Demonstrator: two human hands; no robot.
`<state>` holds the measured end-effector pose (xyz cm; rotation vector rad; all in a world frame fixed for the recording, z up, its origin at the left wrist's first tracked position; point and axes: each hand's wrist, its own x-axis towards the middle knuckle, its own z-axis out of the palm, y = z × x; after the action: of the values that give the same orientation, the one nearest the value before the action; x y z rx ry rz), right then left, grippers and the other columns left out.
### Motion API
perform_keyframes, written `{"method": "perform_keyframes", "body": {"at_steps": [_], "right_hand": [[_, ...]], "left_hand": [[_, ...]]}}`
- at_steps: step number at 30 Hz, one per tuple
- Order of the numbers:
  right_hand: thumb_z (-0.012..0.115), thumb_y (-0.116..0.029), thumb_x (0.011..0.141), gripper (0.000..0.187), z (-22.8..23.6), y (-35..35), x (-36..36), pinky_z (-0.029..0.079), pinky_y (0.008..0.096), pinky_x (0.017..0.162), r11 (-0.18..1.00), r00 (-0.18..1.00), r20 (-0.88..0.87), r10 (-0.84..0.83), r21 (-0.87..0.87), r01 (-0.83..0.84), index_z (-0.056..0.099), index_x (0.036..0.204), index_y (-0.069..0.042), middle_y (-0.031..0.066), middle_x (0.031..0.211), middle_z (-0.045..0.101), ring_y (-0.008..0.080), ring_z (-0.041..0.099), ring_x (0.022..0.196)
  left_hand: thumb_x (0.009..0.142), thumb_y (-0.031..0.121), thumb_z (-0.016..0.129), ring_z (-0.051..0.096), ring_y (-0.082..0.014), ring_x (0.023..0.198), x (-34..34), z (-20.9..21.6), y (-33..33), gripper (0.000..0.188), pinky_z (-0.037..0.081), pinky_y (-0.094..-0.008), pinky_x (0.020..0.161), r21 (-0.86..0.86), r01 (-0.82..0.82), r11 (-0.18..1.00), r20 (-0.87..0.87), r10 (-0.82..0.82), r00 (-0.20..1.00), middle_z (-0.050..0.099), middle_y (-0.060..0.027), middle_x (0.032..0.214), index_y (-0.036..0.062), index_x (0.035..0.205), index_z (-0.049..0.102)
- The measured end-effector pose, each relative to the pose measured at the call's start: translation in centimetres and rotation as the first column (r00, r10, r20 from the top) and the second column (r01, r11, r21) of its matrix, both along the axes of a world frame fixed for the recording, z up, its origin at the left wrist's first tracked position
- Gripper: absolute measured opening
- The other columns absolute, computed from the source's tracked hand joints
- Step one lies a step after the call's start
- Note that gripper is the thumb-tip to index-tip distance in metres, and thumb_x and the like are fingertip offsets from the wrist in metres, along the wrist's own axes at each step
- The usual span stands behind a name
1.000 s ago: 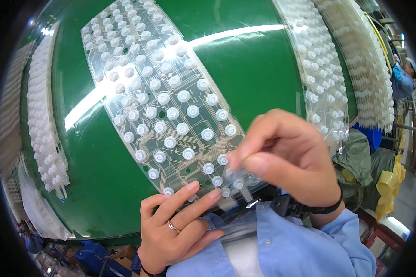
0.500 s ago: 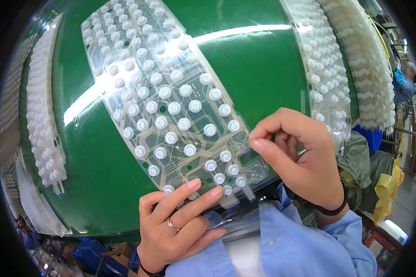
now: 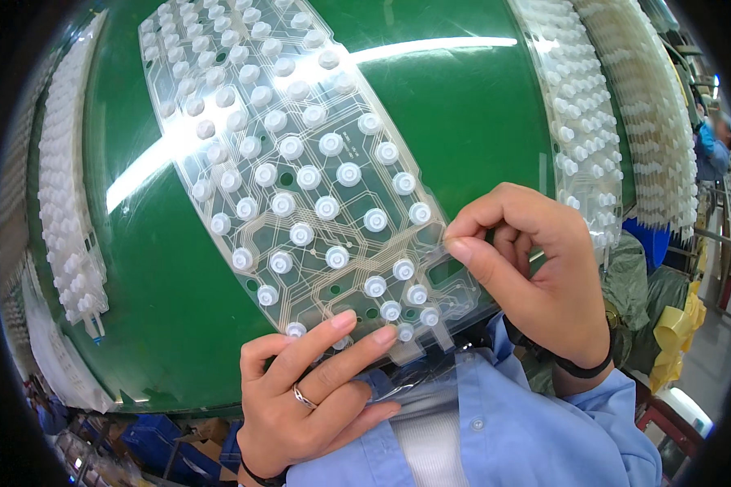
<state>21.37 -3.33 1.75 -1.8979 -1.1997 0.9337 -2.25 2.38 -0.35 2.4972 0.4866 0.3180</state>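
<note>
A clear keyboard membrane with printed traces and white rubber domes lies slantwise on the green table, its near end by my body. My right hand pinches the membrane's right edge between thumb and index finger, the other fingers curled. At the near left corner, my left hand is open, its index and middle fingertips resting on the membrane beside some domes. Those fingers hide part of the near edge. A ring is on one left finger, and a dark band circles each wrist.
Stacked dome-covered membranes stand at the right and along the left of the green table. Blue bins sit below the table's near left edge. Yellow material hangs at right. Another person is at far right.
The picture has shifted slightly, with the membrane's near right part a little farther right. Both hands keep their poses; the right pinch still holds the membrane's edge.
</note>
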Motion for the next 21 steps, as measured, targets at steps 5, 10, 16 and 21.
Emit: {"method": "perform_keyframes", "body": {"at_steps": [5,10,16,21], "right_hand": [[0.065,0.000,0.083,0.004,0.0,0.1,-0.1,0.028,0.0180,0.048,1.000,1.000,0.005,0.004,0.000,-0.004,0.066,0.086,-0.001,-0.0021,0.074,0.059,-0.0003,0.040,0.053],[0.066,0.000,0.081,0.004,0.1,0.1,-0.2,0.028,0.0181,0.047,1.000,1.000,0.029,-0.001,-0.023,0.002,0.065,0.086,-0.001,-0.0021,0.074,0.060,-0.0004,0.040,0.053],[0.066,0.000,0.080,0.005,0.0,0.3,-0.6,0.028,0.0180,0.047,1.000,0.995,0.100,-0.011,-0.011,0.012,0.064,0.084,-0.002,-0.0023,0.074,0.060,0.0003,0.039,0.052],[0.066,0.001,0.079,0.006,-0.4,0.3,-1.0,0.029,0.0182,0.047,0.998,0.982,0.188,-0.006,0.055,-0.004,0.063,0.082,-0.004,-0.0031,0.073,0.058,0.0012,0.040,0.054]], "left_hand": [[0.078,0.047,0.070,0.056,-0.0254,0.116,0.0,-0.1,0.0,0.043,0.035,-0.0371,0.080,-0.002,-0.001,1.000,0.007,0.001,1.000,0.070,0.0010,0.113,0.0150,0.059,0.048],[0.079,0.047,0.069,0.056,-0.0253,0.116,-0.1,0.0,0.0,0.043,0.035,-0.0369,0.080,-0.002,0.000,1.000,0.002,0.000,1.000,0.070,0.0011,0.113,0.0154,0.059,0.049],[0.079,0.047,0.069,0.056,-0.0252,0.116,0.0,0.1,0.0,0.042,0.035,-0.0369,0.080,-0.018,-0.001,1.000,-0.004,0.001,1.000,0.070,0.0012,0.113,0.0156,0.059,0.049],[0.079,0.047,0.069,0.056,-0.0253,0.116,0.0,0.2,0.0,0.042,0.035,-0.0374,0.080,-0.025,-0.003,1.000,-0.012,0.003,1.000,0.070,0.0013,0.113,0.0157,0.060,0.049]]}}
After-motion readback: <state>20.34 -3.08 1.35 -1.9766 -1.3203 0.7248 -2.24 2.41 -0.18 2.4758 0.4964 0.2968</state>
